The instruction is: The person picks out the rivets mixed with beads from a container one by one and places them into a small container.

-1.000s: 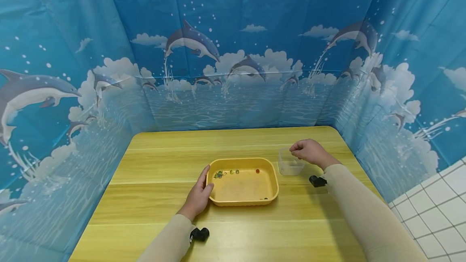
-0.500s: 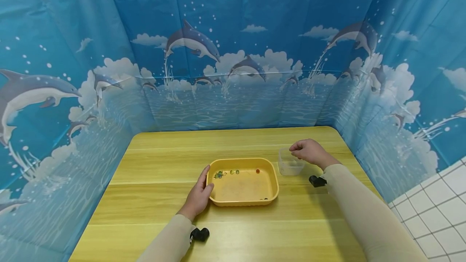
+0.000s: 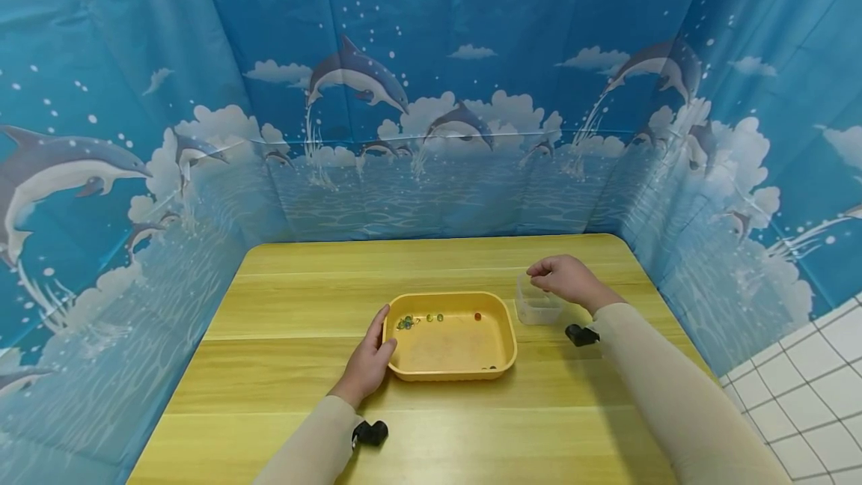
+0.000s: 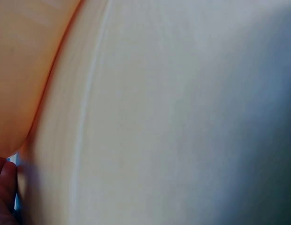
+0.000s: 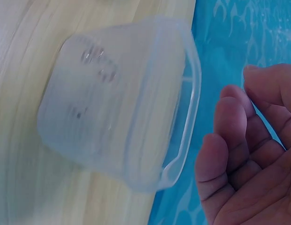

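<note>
Beige sleeves reach over the yellowish table from the near side, each with a small black device at the wrist. The left hand holds the yellow tray at its left side: the thumb lies at the rim, and the other fingers lie along the outer wall. Inside this tray, small dark marbles are by the near right edge; farther back, a greenish cluster rests toward the far left corner, two green marbles near it, and one red marble well apart to the right. Beside the tray, on the right, stands a clear plastic box, upright; small spots show through its wall, too blurred to name. Over its rim hangs the right hand, its fingers loosely bent. Behind the table hangs a blue curtain with printed dolphins.
</note>
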The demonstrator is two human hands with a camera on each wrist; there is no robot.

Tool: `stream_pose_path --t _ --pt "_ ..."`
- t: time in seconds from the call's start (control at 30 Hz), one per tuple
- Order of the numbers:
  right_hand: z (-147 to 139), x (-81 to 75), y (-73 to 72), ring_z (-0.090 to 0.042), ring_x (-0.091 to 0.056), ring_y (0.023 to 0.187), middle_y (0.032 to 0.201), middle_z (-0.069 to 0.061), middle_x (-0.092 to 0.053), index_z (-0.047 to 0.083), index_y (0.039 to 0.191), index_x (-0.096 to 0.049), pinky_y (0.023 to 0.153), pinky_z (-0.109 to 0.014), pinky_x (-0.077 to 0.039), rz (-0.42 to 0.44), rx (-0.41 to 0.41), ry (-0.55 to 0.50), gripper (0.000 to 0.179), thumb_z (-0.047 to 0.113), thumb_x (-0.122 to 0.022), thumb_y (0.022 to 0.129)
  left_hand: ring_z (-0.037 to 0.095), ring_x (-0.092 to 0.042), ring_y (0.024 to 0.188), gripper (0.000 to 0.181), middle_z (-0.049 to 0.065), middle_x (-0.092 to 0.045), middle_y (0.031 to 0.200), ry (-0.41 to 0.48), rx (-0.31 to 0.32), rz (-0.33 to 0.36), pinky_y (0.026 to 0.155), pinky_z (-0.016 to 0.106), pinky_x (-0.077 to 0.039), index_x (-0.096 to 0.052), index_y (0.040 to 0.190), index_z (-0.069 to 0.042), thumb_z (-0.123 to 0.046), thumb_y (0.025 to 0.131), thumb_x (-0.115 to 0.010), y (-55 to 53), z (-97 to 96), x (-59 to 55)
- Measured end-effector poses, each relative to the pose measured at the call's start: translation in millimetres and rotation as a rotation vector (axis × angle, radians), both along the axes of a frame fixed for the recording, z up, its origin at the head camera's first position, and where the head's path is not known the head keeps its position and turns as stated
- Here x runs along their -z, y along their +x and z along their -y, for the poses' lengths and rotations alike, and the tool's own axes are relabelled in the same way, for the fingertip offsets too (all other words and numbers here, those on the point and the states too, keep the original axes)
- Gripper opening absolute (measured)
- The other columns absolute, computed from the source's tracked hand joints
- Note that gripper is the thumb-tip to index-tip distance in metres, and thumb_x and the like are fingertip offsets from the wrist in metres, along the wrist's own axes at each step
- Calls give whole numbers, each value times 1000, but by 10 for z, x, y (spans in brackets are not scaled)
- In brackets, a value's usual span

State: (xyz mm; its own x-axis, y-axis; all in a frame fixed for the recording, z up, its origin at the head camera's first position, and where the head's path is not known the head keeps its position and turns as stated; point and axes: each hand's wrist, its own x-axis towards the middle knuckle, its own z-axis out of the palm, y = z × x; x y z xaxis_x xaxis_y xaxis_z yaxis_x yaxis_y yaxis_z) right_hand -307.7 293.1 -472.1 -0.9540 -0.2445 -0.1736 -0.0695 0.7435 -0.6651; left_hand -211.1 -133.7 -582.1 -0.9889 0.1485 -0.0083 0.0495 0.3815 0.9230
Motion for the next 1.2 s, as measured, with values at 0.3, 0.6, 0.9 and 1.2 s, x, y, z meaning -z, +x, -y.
stream_pose_path --t 0.3,0.6,0.9,1.2 --pt "256 -87 18 -30 -70 117 133 -16 -70 7 140 -68 96 -47 -61 -25 -43 -10 39 25 -63 105 32 -29 159 66 10 -27 174 4 -2 5 128 54 -29 -21 170 -34 -22 111 -49 -3 -8 -16" --pt "555 -108 32 -32 -68 118 129 -12 -73 9 137 -70 98 -51 -58 -85 -119 -15 38 25 -67 103 31 -28 160 66 10 -25 175 24 5 2 128 53 -30 -22 169 -37 -21 111 -49 -9 -7 3" --pt "828 -109 58 -30 -66 119 129 -9 -73 13 135 -73 100 -50 -57 -79 -154 -15 35 24 -68 102 35 -29 159 66 13 -26 174 17 -2 -5 128 55 -29 -23 169 -36 -22 110 -49 -5 0 3" --pt "1079 -125 126 -30 -67 124 132 -9 -73 12 135 -72 103 -48 -58 -43 -192 -50 33 19 -69 102 34 -31 159 66 12 -26 174 12 4 8 126 55 -33 -21 169 -35 -22 111 -48 -1 1 17"
